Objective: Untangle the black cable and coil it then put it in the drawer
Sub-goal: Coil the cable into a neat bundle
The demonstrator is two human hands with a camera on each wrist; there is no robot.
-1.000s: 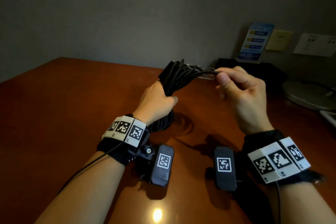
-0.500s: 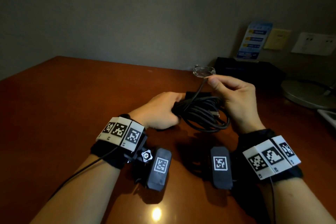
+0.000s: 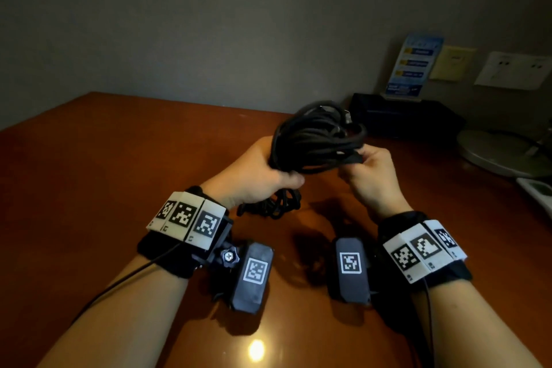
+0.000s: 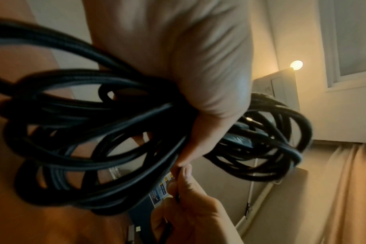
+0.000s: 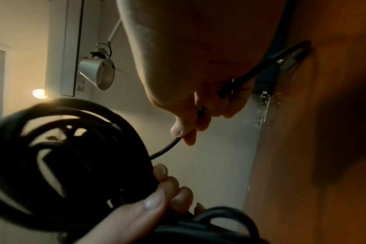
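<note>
A black cable [image 3: 316,137] is gathered into a loose coil of several loops, held above the wooden desk [image 3: 104,176]. My left hand [image 3: 257,176] grips the coil around its middle, with loops sticking out above and below the fist [image 4: 119,132]. My right hand [image 3: 370,176] pinches a free strand of the same cable [image 5: 167,148] at the coil's right side, between thumb and fingertips. In the right wrist view the coil [image 5: 59,161] sits lower left with the left hand's fingers [image 5: 157,198] curled around it. No drawer shows in any view.
At the back right stand a black box [image 3: 403,116] with a blue leaflet [image 3: 418,66], and a round lamp base [image 3: 501,152]. Wall sockets [image 3: 513,69] sit beyond. A white object [image 3: 537,188] lies at the desk's right edge.
The coil has come up from near the desk and now stands higher in my left hand. My right hand dropped from holding the strand end high to pinching a strand beside the coil.
</note>
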